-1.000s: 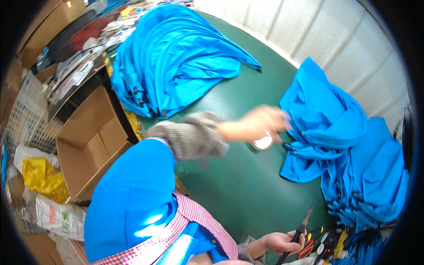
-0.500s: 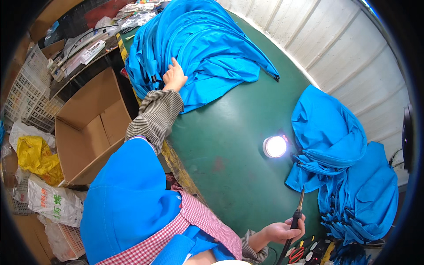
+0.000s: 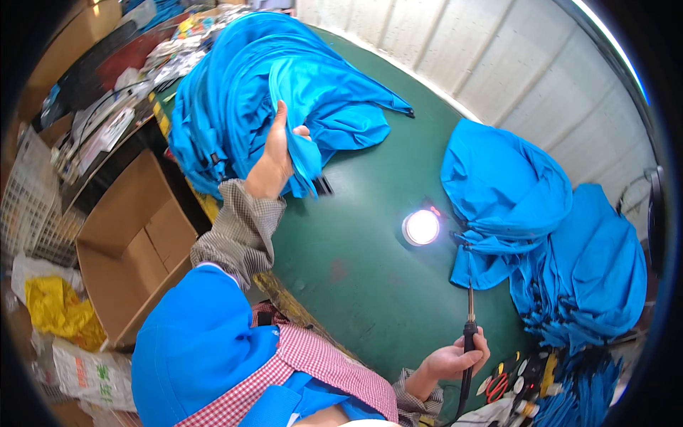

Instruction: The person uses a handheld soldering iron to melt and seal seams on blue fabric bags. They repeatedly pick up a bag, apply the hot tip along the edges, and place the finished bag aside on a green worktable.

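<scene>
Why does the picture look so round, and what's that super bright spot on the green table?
In the head view, the fisheye lens leaves black corners and curves the edge of the green table; also in the head view, the bright spot is a round lamp, its face glaring plain white, while the right hand looks fairly clear.

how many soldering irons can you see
1: the black-handled soldering iron at lower right, held in the right grip, its tip toward the blue fabric. Others may be hidden among the loose tools nearby.
</scene>
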The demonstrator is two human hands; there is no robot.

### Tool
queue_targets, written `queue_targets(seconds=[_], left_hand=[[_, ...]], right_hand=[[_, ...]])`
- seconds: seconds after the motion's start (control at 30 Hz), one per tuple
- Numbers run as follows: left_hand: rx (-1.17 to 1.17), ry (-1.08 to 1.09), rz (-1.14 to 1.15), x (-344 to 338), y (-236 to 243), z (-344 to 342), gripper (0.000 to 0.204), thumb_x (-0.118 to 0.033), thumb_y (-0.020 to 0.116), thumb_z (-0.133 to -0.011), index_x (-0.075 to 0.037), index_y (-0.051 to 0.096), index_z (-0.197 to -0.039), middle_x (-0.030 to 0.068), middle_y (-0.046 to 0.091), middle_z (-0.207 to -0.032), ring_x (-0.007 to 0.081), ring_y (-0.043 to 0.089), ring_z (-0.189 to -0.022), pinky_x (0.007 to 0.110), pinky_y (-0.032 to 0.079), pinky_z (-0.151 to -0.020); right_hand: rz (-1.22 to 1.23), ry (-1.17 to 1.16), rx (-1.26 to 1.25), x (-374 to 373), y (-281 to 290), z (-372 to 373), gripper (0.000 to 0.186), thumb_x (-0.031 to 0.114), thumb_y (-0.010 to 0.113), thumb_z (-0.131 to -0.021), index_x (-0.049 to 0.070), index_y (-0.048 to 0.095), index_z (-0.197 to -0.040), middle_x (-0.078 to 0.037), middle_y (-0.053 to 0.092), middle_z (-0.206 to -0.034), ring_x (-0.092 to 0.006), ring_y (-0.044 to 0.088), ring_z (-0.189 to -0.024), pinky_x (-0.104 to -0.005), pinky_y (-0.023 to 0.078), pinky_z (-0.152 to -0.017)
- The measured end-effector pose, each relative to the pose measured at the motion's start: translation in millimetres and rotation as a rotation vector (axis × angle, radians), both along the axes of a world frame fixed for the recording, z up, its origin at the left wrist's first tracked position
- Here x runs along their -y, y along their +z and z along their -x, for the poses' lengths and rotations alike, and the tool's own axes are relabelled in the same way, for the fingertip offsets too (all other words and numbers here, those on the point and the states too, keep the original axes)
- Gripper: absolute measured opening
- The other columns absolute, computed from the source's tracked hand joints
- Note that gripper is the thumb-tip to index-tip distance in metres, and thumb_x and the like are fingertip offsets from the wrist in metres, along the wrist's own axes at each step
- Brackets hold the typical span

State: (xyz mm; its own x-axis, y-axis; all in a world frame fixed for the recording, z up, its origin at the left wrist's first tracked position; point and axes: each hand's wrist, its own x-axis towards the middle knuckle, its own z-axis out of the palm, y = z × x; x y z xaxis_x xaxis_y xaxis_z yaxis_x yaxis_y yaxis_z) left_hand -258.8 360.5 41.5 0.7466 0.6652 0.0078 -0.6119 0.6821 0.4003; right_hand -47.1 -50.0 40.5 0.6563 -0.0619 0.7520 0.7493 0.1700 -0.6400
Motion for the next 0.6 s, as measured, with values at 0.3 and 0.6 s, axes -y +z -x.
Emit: queue_targets(seconds=[0.3,0.6], left_hand=[[-0.236,0.189,-0.573,126.4,-8.1,-126.8,0.038,-0.008,0.073,-0.08,0.0,0.059,-0.114,0.0049,0.067,-0.1,0.0099,0.062,-0.083,0.025,0.05,-0.073],[-0.335,0.164,-0.269,197.5,-50.9,-158.3,0.051,-0.011,0.083,-0.069,0.002,0.059,-0.112,0.0102,0.067,-0.105,0.0152,0.064,-0.09,0.029,0.052,-0.081]], right_hand=[[0.249,0.34,0.084,-74.8,0.2,-14.8,0.014,0.008,0.055,-0.094,-0.003,0.051,-0.102,-0.018,0.065,-0.094,-0.0248,0.065,-0.08,-0.0368,0.05,-0.084],[0.155,0.179,0.043,-140.7,-1.5,-40.4,0.037,-0.004,0.069,-0.077,0.005,0.038,-0.095,-0.006,0.045,-0.083,-0.0148,0.043,-0.067,-0.0257,0.041,-0.062]])
